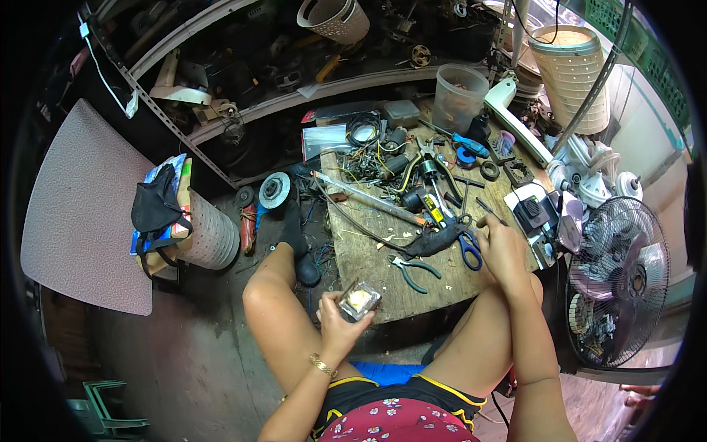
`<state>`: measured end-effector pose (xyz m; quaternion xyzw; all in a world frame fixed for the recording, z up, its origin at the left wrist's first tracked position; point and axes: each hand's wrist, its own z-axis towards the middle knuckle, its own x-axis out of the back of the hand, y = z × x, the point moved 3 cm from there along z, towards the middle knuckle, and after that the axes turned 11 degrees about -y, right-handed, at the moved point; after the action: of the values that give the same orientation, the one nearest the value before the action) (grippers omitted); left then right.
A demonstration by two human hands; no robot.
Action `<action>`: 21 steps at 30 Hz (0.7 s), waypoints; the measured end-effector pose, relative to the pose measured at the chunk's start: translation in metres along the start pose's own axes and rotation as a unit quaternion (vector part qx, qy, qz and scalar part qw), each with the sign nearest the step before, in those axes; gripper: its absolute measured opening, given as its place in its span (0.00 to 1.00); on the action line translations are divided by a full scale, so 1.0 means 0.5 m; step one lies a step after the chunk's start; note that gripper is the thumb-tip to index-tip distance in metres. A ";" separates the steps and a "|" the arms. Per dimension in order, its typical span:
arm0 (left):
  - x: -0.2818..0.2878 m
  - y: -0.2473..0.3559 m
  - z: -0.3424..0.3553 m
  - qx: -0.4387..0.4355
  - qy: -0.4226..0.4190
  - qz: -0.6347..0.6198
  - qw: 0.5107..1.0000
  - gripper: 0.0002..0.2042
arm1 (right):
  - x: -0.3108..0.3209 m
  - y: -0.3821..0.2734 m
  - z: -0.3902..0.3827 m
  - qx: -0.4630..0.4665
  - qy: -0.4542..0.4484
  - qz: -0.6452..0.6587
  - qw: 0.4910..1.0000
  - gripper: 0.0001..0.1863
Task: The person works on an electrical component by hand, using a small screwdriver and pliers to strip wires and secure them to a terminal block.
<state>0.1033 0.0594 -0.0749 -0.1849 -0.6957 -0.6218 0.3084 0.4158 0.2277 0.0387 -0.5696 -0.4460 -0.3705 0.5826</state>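
Observation:
Above my left thigh, my left hand [339, 323] is closed round a small boxy part [361, 299] with a shiny, see-through casing and a pale middle. My right hand [504, 249] is over the right side of the wooden worktable [368, 276], its fingers curled downward. Whether anything is pinched in them is hidden. A thin dark tool [491, 211] lies right by these fingertips. Just left of that hand are blue-handled scissors [470, 252]. Teal-handled pliers [415, 273] rest near the table's front edge, beyond my left hand.
Wires, yellow-black pliers [448, 177] and a long metal bar [368, 197] clutter the table. At the back stands a clear bucket [458, 99]. A caged fan [620, 283] is at the right. On the left, a perforated bin [211, 234] stands by an angle grinder [247, 221].

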 end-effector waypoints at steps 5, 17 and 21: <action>-0.036 0.016 -0.016 0.013 0.026 0.059 0.998 0.40 | -0.028 -0.061 -0.061 0.186 -0.172 0.135 0.958 0.10; -0.066 0.005 0.012 -0.054 0.029 -0.071 0.996 0.43 | -0.204 -0.056 -0.194 0.158 -0.290 0.288 0.899 0.11; -0.068 0.001 0.013 -0.061 0.030 -0.069 0.995 0.42 | -0.190 -0.065 -0.202 0.149 -0.292 0.279 0.902 0.10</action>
<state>0.1277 0.0701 -0.0973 -0.1361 -0.6581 -0.6882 0.2733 0.3641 0.1178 -0.0354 -0.6600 -0.4690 0.0612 0.5836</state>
